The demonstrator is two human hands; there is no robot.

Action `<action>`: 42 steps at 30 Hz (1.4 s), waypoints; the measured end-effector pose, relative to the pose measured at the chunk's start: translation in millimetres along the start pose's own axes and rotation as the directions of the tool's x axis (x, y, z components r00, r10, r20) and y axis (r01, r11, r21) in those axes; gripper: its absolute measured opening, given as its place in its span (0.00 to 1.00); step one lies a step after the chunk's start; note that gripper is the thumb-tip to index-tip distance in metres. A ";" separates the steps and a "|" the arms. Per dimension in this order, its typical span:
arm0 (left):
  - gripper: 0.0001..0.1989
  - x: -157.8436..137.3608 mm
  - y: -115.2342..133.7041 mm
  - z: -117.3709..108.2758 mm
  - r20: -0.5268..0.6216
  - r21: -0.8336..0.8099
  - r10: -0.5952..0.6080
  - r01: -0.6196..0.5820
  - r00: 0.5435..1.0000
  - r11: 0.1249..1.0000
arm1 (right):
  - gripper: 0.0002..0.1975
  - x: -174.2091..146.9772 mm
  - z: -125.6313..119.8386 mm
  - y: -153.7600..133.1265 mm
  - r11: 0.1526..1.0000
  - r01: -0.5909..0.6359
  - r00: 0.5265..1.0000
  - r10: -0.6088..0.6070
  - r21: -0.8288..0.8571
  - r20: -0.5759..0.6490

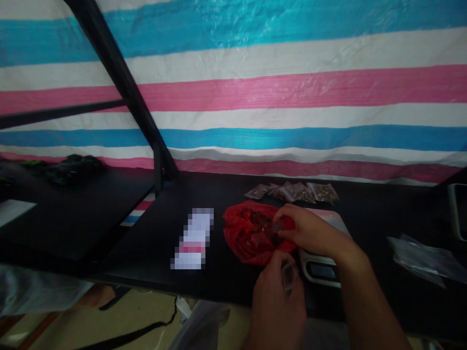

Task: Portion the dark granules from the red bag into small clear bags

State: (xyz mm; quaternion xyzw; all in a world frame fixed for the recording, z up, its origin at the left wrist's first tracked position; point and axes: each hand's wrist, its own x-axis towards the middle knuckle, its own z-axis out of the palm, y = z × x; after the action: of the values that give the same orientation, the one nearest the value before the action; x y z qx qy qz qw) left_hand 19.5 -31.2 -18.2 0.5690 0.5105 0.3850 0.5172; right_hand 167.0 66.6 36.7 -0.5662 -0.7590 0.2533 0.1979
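Note:
A red plastic bag [233, 236] lies open on the black table, with small dark brown bits inside. My right hand [306, 228] reaches over its right side, fingers pinched at the bits around something small and clear that I cannot make out. Just below the bag, my left hand [279, 296] is closed around a small clear plastic bag [289, 275], whose mouth shows between thumb and fingers. A white digital scale [310, 277] with a dark display sits partly hidden under my right forearm.
Several small clear bags [292, 192] filled with brown bits lie behind the red bag. Flat clear plastic bags [423, 260] are at the right. A blurred-out paper [193, 238] lies left. A black frame post [124, 82] rises before a striped sheet [292, 92].

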 end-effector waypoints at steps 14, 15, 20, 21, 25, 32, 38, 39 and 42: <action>0.08 -6.0 -15.3 -15.2 -0.170 0.093 0.085 -0.070 0.982 0.993 | 0.07 1.1 10.6 -15.9 0.999 -0.016 0.997 0.019 -0.038 0.075; 0.08 -6.1 -16.0 -15.1 -0.175 0.073 0.079 -0.067 0.981 0.995 | 0.06 1.0 10.5 -16.2 1.000 -0.018 0.993 0.018 -0.003 0.118; 0.05 -4.7 -14.7 -15.4 -0.177 0.016 0.073 -0.071 0.981 0.997 | 0.07 -2.3 5.2 -14.3 0.990 -0.056 0.973 0.025 0.131 0.229; 0.06 -4.9 -13.6 -15.5 -0.185 0.021 0.078 -0.076 0.980 0.997 | 0.07 -2.8 3.4 -13.6 0.987 -0.067 0.973 0.032 0.148 0.231; 0.06 -7.8 -5.0 -17.5 -0.246 0.026 0.121 -0.119 0.962 0.993 | 0.10 -4.8 -6.9 -11.2 0.973 -0.095 0.985 0.061 0.211 0.163; 0.03 12.3 10.2 -36.3 -0.433 -0.025 0.304 -0.349 0.848 0.937 | 0.13 -7.9 -20.4 -12.1 0.971 0.018 0.998 -0.002 0.240 -0.066; 0.04 41.2 6.2 -38.0 -0.366 -0.094 0.169 -0.217 0.915 0.972 | 0.07 -14.4 -19.4 -48.7 0.944 0.154 0.979 -0.107 0.292 -0.172; 0.05 43.2 6.3 -36.8 -0.357 -0.120 0.162 -0.217 0.920 0.969 | 0.08 -16.0 -18.6 -55.1 0.940 0.167 0.980 -0.124 0.297 -0.158; 0.07 45.9 8.1 -34.5 -0.365 -0.167 0.163 -0.237 0.917 0.957 | 0.14 -18.7 -15.2 -66.3 0.939 0.194 0.980 -0.175 0.285 -0.091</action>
State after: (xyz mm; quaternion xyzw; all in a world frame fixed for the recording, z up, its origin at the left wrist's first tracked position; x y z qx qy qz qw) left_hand -4.0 20.9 -8.5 0.4844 0.4891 0.5817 0.4333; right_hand 130.9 35.9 88.9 -0.4650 -0.7562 0.3247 0.3264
